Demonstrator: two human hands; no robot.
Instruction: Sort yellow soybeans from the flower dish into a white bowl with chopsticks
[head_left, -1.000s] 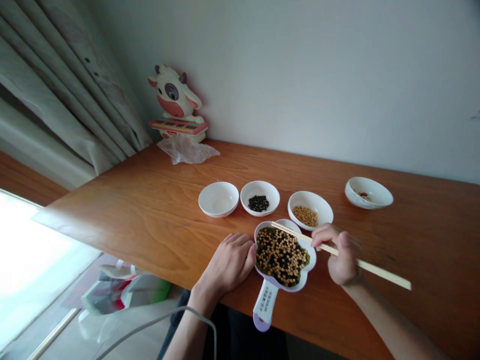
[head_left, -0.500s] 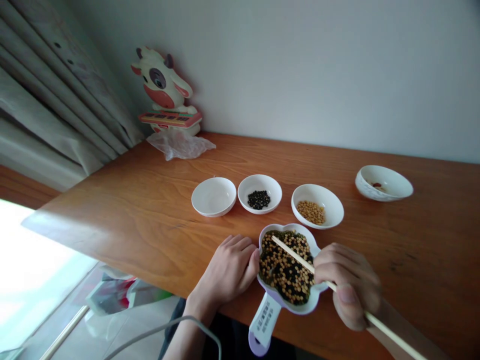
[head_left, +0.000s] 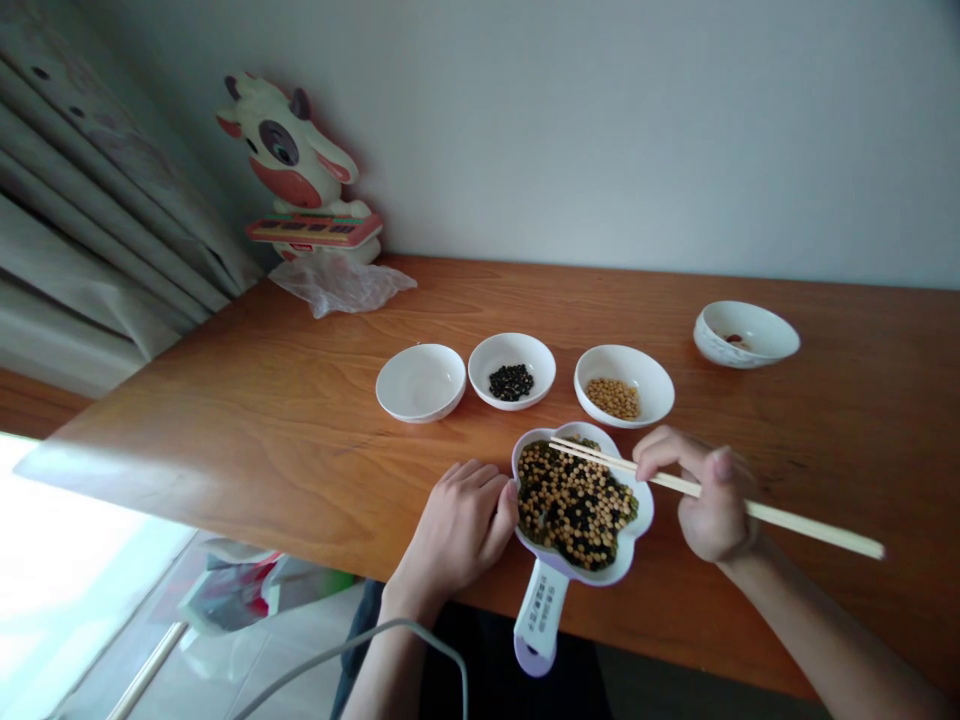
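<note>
A flower-shaped white dish [head_left: 638, 546] with a handle sits at the table's near edge, full of mixed yellow, black and green beans. My left hand [head_left: 459, 528] rests curled against the dish's left rim. My right hand [head_left: 701, 492] grips a pair of wooden chopsticks [head_left: 795, 524], tips over the dish's far side. Behind stand three small white bowls: an empty bowl [head_left: 420, 381], a bowl of black beans [head_left: 512, 370] and a bowl of yellow beans [head_left: 624, 385].
A fourth white bowl [head_left: 745, 333] with a few reddish bits stands at the right rear. A toy cow [head_left: 296, 180] and a crumpled plastic bag [head_left: 339, 282] sit at the wall on the wooden table [head_left: 247, 420]. Curtains hang at left; bags lie on the floor below.
My right hand lifted and turned, bringing the chopstick tips from the middle of the beans to the dish's far edge. The view shifted slightly; my left hand stayed at the rim.
</note>
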